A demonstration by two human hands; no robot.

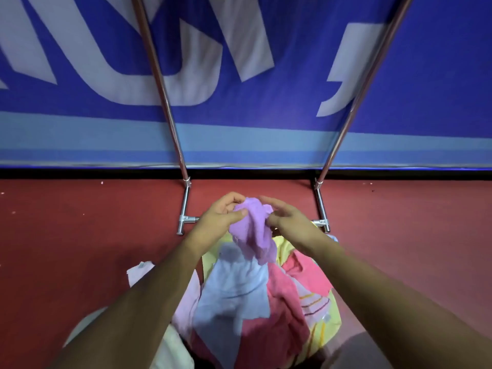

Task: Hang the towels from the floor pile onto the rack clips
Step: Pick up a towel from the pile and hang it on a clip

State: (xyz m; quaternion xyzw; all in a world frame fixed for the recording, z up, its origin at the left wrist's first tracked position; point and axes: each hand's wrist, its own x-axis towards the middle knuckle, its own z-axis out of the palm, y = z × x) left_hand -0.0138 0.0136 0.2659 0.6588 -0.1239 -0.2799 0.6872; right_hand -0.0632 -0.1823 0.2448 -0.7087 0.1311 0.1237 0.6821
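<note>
Your left hand (pixel 222 215) is pinched shut on the purple towel (pixel 251 230), thumb on top, w/ the cloth bunched & lifted above the floor pile (pixel 253 296). Your right hand (pixel 285 218) has fingers loosely spread at the towel's other edge, not clamped yet. Find a corner w/ each hand & shake it flat before going up the rack (pixel 162 83); clips aren't in view.

Person: two bare forearms, sleeveless to lower frame edge; left hand (pixel 222 215), right hand (pixel 288 218), no rings visible.
</note>
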